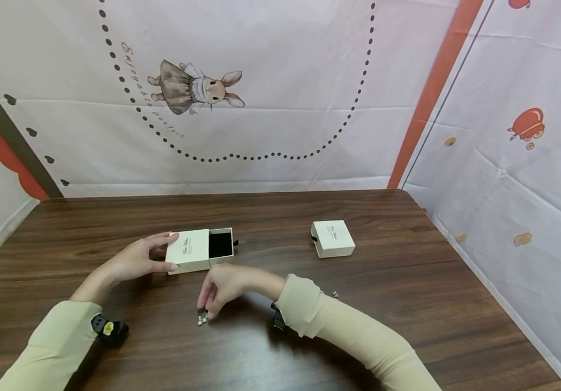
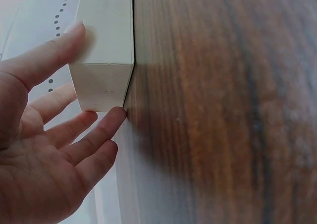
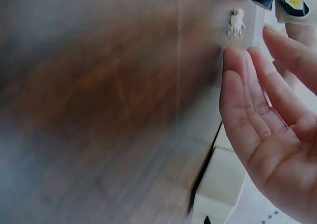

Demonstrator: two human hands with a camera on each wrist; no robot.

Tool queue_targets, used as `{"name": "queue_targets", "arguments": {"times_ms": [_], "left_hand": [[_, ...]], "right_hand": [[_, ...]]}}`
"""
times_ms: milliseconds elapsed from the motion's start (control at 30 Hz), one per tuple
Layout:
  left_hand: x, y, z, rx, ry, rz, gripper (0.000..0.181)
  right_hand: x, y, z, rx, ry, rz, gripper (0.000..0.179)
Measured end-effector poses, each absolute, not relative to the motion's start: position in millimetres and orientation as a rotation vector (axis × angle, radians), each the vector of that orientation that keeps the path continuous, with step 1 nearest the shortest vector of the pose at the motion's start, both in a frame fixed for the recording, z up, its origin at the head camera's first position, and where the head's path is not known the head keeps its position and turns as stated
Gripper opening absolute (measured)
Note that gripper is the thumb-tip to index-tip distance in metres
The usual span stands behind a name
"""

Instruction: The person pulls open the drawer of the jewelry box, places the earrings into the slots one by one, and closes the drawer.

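My left hand (image 1: 136,259) grips the left end of a small cream drawer box (image 1: 188,251), thumb on one side and fingers at the other sides. Its inner tray (image 1: 233,251) is slid partly out to the right, showing a black lining and a black pull tab. In the left wrist view the thumb and fingertips touch the box (image 2: 105,83). Just in front of the box, my right hand (image 1: 225,285) reaches down with bent, relaxed fingers beside small shiny earrings (image 1: 203,320). The right wrist view shows these earrings (image 3: 237,23) on the table, apart from the fingertips.
A second cream box (image 1: 333,238), closed, stands on the wooden table (image 1: 432,293) to the right. Another small shiny piece (image 1: 335,295) lies near the right sleeve. Printed cloth (image 1: 285,81) hangs behind the table and along its right side.
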State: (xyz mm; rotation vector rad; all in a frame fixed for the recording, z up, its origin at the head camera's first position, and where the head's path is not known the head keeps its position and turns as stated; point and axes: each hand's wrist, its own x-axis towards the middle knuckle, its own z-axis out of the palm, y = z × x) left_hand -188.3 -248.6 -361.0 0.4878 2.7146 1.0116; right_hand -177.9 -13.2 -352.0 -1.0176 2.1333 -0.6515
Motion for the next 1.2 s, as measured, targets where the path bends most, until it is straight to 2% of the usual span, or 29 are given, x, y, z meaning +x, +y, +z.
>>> {"name": "queue_targets", "arguments": {"times_ms": [500, 1200], "left_hand": [[-188, -250, -361, 0.508, 2.706, 1.025, 0.08], [-188, -247, -360, 0.493, 2.708, 1.014, 0.078]], "right_hand": [[-169, -29, -353, -1.116, 2.249, -0.384, 0.011], [-166, -33, -354, -1.087, 2.341, -0.306, 0.015]]}}
